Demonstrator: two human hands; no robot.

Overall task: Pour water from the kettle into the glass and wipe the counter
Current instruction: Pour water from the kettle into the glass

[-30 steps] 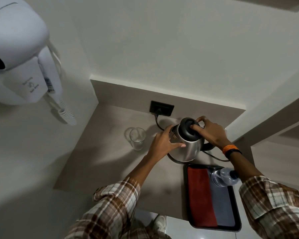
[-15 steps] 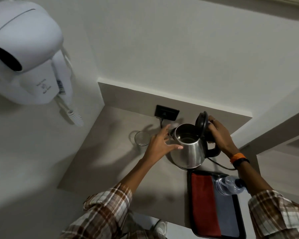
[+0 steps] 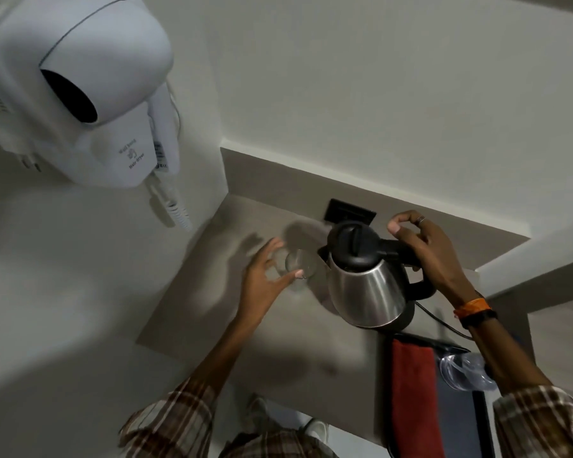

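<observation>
A steel kettle (image 3: 368, 292) with a black lid, shut, stands on the grey counter (image 3: 245, 325), on its dark base. My right hand (image 3: 430, 252) is wrapped around the black handle, thumb and forefinger raised above it. A small clear glass (image 3: 303, 259) stands just left of the spout. My left hand (image 3: 265, 276) curves around the glass with fingers spread, thumb in front and fingers behind; whether it touches the glass I cannot tell. A red cloth (image 3: 414, 398) lies folded on a dark tray (image 3: 477, 421) at the front right.
A clear plastic bottle (image 3: 463, 371) lies on the tray under my right forearm. The kettle's cord (image 3: 440, 320) runs behind it, and a black wall socket (image 3: 348, 211) sits above. A white wall-mounted hair dryer (image 3: 80, 94) hangs at the upper left. Walls close the counter at back and left.
The kettle lid, open half a second ago, is now shut. My right hand moved from the lid to the handle. My left hand left the kettle's side and went to the glass.
</observation>
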